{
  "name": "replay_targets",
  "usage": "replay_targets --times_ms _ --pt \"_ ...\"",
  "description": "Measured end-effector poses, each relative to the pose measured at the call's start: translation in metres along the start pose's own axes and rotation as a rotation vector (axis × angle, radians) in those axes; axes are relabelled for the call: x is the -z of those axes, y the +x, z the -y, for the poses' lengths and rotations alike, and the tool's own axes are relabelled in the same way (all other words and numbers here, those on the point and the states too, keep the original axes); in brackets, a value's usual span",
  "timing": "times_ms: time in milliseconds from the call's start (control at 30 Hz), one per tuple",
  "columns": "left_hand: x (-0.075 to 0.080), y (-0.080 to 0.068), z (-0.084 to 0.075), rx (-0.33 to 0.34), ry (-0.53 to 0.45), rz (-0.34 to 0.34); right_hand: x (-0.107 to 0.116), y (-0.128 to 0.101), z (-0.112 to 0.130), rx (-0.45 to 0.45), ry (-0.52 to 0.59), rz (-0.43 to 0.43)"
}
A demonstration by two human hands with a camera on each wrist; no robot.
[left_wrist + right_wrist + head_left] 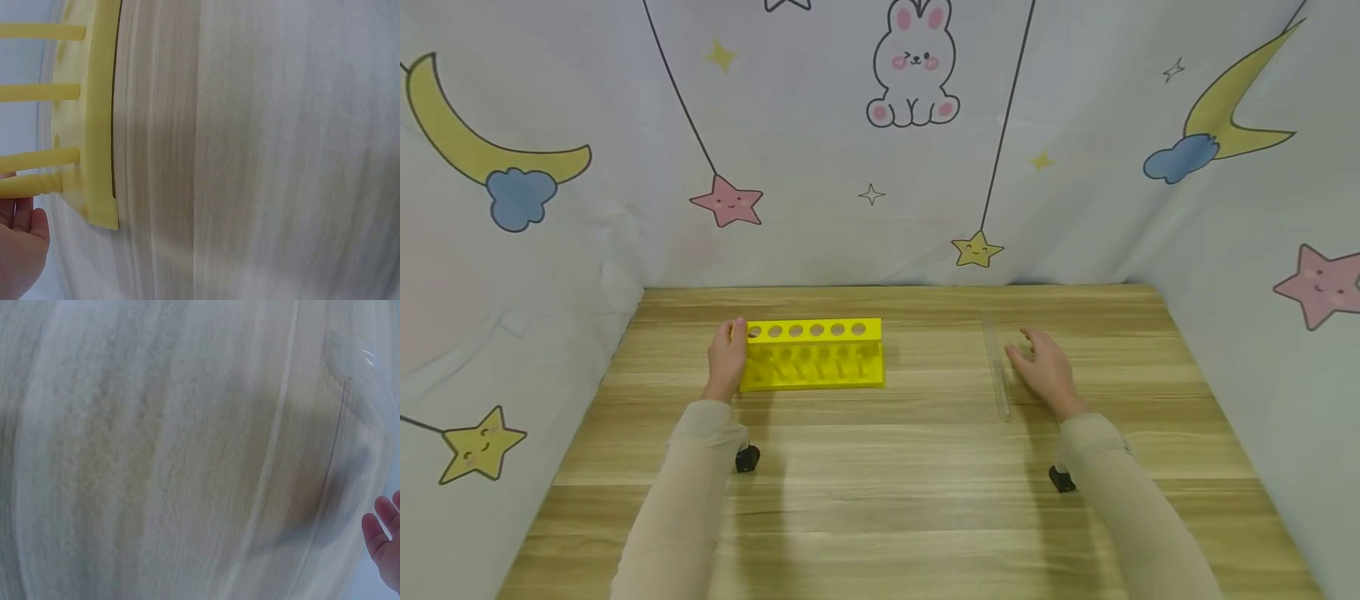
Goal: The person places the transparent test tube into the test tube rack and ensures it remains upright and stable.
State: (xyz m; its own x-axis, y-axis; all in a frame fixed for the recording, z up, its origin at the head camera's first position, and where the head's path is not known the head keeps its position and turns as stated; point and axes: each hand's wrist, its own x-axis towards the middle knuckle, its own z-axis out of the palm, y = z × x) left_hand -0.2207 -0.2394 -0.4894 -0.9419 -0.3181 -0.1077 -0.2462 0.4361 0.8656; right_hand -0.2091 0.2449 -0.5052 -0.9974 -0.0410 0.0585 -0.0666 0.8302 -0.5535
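Observation:
A yellow test tube rack (812,385) with a row of round holes along its top stands on the table, left of the middle. My left hand (726,364) grips its left end post, thumb near the top edge. In the left wrist view, fingertips (39,224) show behind the post of the rack (100,125). To the right lies a clear glass test tube (997,367), pointing away from me. My right hand (1047,373) hovers just right of the tube with its fingers apart, holding nothing. The right wrist view has the tube (356,381) at its upper right, apart from the hand (389,550).
The wood-grain table (910,492) reaches back to a white curtain (820,150) printed with stars, moons and a rabbit. More of the curtain hangs along both sides. Small black devices (747,458) sit at both wrists.

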Motion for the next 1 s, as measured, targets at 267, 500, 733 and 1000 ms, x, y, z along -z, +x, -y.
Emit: replay_targets --times_ms 267,500,733,1000 --pt "-0.002 0.001 0.000 -0.011 0.019 -0.021 -0.005 0.002 -0.001 0.003 0.011 -0.002" --pt "-0.001 0.000 0.000 -0.003 0.008 -0.012 -0.007 0.004 0.003 -0.021 0.032 -0.005" --pt "-0.001 -0.001 0.000 -0.002 0.004 0.001 -0.009 0.006 0.005 -0.033 0.028 0.015" --pt "-0.001 -0.002 0.001 -0.010 0.005 0.006 -0.010 0.009 0.006 -0.033 0.025 0.025"
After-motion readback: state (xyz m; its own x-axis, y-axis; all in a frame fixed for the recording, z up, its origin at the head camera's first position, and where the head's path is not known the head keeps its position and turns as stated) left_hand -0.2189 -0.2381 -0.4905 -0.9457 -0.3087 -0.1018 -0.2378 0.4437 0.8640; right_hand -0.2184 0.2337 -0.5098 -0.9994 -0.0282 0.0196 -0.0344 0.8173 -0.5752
